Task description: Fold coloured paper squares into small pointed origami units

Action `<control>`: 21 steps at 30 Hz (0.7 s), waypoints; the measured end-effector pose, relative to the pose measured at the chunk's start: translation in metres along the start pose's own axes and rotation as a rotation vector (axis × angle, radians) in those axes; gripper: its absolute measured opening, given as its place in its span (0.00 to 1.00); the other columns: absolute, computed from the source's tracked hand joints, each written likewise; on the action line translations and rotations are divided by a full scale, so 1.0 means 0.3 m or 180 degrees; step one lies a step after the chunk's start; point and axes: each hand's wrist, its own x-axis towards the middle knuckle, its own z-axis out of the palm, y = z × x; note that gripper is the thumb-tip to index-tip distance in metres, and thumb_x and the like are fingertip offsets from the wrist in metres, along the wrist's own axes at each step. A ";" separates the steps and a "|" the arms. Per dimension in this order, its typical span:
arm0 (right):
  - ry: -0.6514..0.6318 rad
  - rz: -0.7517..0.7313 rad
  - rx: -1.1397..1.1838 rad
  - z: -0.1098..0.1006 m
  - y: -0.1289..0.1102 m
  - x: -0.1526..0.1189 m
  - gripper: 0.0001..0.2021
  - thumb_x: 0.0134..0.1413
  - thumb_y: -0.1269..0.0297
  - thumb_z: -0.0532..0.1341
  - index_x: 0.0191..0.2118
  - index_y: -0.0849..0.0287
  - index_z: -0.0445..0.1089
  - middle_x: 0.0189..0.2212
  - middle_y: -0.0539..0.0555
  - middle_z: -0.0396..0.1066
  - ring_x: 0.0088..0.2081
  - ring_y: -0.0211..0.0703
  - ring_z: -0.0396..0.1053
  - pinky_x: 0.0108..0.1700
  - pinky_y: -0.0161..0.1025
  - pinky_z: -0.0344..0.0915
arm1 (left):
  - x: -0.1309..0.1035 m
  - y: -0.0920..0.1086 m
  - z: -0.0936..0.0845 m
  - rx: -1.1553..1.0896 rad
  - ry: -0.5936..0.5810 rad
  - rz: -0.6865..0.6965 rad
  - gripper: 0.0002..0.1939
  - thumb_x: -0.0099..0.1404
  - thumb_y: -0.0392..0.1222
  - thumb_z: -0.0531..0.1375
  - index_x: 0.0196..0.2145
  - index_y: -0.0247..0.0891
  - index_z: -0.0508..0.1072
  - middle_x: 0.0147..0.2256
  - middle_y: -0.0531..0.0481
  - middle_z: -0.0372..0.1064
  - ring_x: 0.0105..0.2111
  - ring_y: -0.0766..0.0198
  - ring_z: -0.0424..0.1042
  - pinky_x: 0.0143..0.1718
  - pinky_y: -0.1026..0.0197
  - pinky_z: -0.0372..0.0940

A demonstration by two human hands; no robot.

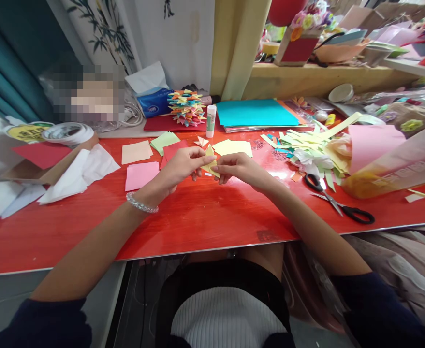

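Note:
Both hands hold a small folded piece of yellow paper (210, 165) above the red table (197, 217). My left hand (184, 166) pinches its upper left side between thumb and fingers. On the lower right side, my right hand (241, 170) grips it with closed fingertips. Just behind lie a small folded pink paper piece (201, 141) and a stack of pale yellow squares (233, 148). Pink squares (142, 176), peach squares (137, 152), green squares (166, 141) and a red square (173, 151) lie to the left of and behind my left hand.
A glue stick (211, 122) stands upright behind my hands, beside a multicoloured folded-paper model (186, 108). Turquoise sheets (256, 112) lie at the back. Open scissors (335, 199) rest at right, near a heap of paper strips (314, 145). White tissue (81, 174) lies at left.

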 end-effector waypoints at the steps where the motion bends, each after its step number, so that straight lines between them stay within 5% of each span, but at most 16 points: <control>1: -0.0047 0.0006 0.0057 0.001 -0.002 -0.001 0.15 0.50 0.54 0.65 0.26 0.61 0.69 0.22 0.51 0.70 0.25 0.37 0.71 0.31 0.37 0.71 | 0.000 -0.001 0.003 -0.0019 0.0082 0.0062 0.14 0.56 0.48 0.64 0.24 0.35 0.68 0.22 0.53 0.62 0.19 0.74 0.60 0.18 0.67 0.55; 10: 0.0185 -0.0087 0.0470 0.027 -0.013 -0.009 0.13 0.46 0.56 0.68 0.27 0.63 0.75 0.23 0.52 0.72 0.27 0.38 0.73 0.34 0.38 0.73 | -0.012 0.003 0.004 -0.0294 0.0108 -0.0077 0.15 0.55 0.48 0.65 0.21 0.36 0.67 0.19 0.55 0.56 0.17 0.75 0.51 0.17 0.65 0.46; 15: 0.0163 -0.0028 0.0490 0.027 -0.008 -0.009 0.11 0.46 0.58 0.68 0.28 0.63 0.76 0.23 0.52 0.73 0.26 0.38 0.73 0.33 0.38 0.72 | -0.006 -0.012 0.000 -0.0438 0.0053 -0.0223 0.12 0.56 0.43 0.65 0.38 0.40 0.70 0.23 0.56 0.59 0.16 0.76 0.50 0.17 0.67 0.47; 18: 0.0166 0.0050 0.0662 0.024 0.002 -0.003 0.12 0.46 0.58 0.68 0.27 0.63 0.76 0.24 0.54 0.74 0.26 0.39 0.73 0.34 0.38 0.73 | -0.009 -0.013 0.007 0.0231 0.0241 0.0461 0.12 0.61 0.44 0.61 0.43 0.42 0.70 0.27 0.54 0.63 0.22 0.71 0.62 0.21 0.66 0.57; 21: 0.0195 0.0016 0.0857 0.014 0.007 0.000 0.10 0.47 0.59 0.67 0.28 0.62 0.76 0.25 0.54 0.74 0.27 0.39 0.74 0.35 0.38 0.73 | -0.011 -0.006 0.011 0.1103 0.0342 0.1329 0.09 0.64 0.45 0.58 0.40 0.42 0.74 0.46 0.47 0.66 0.45 0.62 0.67 0.41 0.60 0.66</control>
